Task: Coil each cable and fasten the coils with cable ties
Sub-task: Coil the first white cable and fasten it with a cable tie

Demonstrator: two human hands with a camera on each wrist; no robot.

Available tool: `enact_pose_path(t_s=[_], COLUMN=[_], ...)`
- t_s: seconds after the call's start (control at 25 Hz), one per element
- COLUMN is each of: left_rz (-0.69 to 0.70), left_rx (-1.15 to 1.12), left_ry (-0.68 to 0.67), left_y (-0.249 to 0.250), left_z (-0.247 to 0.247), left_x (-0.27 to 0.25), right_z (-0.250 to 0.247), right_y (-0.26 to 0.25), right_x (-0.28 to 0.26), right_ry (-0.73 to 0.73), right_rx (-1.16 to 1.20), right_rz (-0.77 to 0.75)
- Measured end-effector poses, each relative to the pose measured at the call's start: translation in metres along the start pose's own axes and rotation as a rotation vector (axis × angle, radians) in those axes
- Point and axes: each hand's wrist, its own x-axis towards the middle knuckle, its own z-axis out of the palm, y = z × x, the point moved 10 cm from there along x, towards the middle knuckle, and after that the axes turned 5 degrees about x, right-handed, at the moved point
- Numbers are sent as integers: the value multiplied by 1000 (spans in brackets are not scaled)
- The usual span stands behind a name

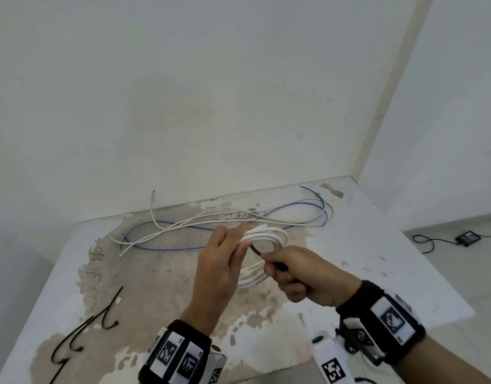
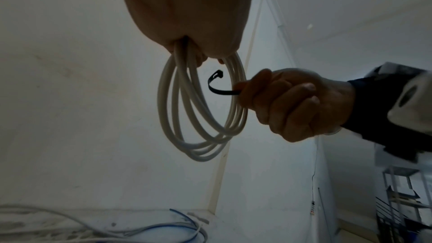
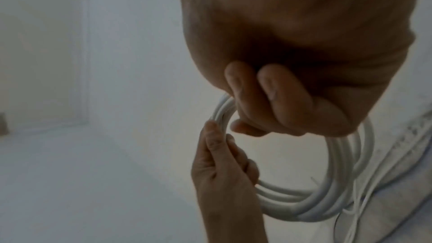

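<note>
Worn white table point(image 1: 377, 245), loose white cables point(image 1: 183, 224) and blue cable point(image 1: 166, 248) near its far edge, black cable ties point(image 1: 106, 314) at its near left corner

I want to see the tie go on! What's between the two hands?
The black cable tie from the right hand reaches towards the left hand, crossing the white cable coil it holds. The left wrist view shows it.

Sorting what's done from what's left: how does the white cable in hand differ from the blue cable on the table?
The white cable is wound into a coil; the blue cable sprawls loose. The left hand holds the white one up; the blue one lies untouched on the table. Neither is tied.
</note>
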Motion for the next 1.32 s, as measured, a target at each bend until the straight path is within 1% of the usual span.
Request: enact_pose_path(t_s=[0.08, 0.12, 0.2, 0.32, 0.36, 0.44, 0.48, 0.52, 0.56, 0.6, 0.64, 0.72, 0.76, 0.88, 1.0, 1.08, 1.16, 1.32], left_rz=[-8, -15, -28, -58, -87, -149, -171, -180, -182, -183, -183, -184, -176, -101, -37, -26, -43, -52], left_rx=[-13, -24, -58, -129, -146, -171, -178, -180, -179, -181, -188, -201, -203, -195, -193, -187, -177, -186], left_ry=[0, 1, -9, -36, -37, -51, -64, -79, -90, -94, -93, -96, -105, -147, -177, -181, -155, -140], left_y=[0, 0, 0, -1, -4, -11, -14, -16, -16, -14, -13, -10, -8, -1, 8, 11, 9, 8], left_z=[2, 2, 4, 9, 9, 11, 11, 12, 12, 13, 13, 14, 15, 19, 21, 22, 19, 19], left_x=[-1, 0, 0, -1, -1, 1, 1, 1, 2, 2, 3, 5, 6, 6, 6, 6, 9, 13], right_z=[7, 10, 12, 9, 4, -10, -18, -24, -28, -29, -27, -23, -25, -37, -40, -42, -41, -39], right_y=[-8, -13, -21, -23, -25, -37, -44, -50, -53, -55, -57, -61, -64, -68, -67, -64, -62, -57], right_x=[-3, -5, -11, -15, -16, -24, -30, -36, -40, -41, -41, -39, -39, -38, -30, -25, -24, -21], right_ry=[-45, -57, -50, -26, 10, 175, 266, 332, 361, 353, 312, 209, 196, 277, 281, 275, 255, 245], right_rx=[121, 111, 1, -146, -213, -361, -375, -336, -281, -233, -186, -73, -34, 24, 77, 79, 59, -43], right_rz=[-73, -131, -220, -253, -282, -414, -497, -573, -633, -673, -692, -706, -717, -713, -629, -563, -500, -412])
